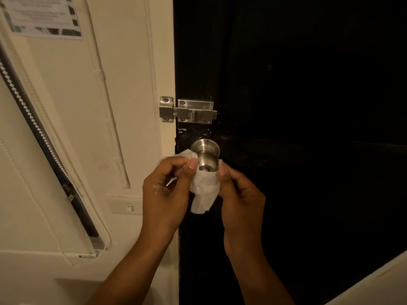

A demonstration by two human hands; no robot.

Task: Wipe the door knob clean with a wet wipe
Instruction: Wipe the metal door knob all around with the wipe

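A round steel door knob [205,156] sticks out of a black door [297,106] near its left edge. A white wet wipe [204,190] is looped under the knob, and its loose end hangs down below. My left hand [167,190] pinches the wipe's left end beside the knob. My right hand [239,199] pinches its right end on the knob's other side. Both thumbs press against the wipe right next to the knob's front face.
A steel slide bolt [188,111] bridges the door and the cream frame just above the knob. A wall switch [129,208] sits left of my left hand. A window blind [44,139] with a cord runs down the left wall, below a posted paper notice [41,14].
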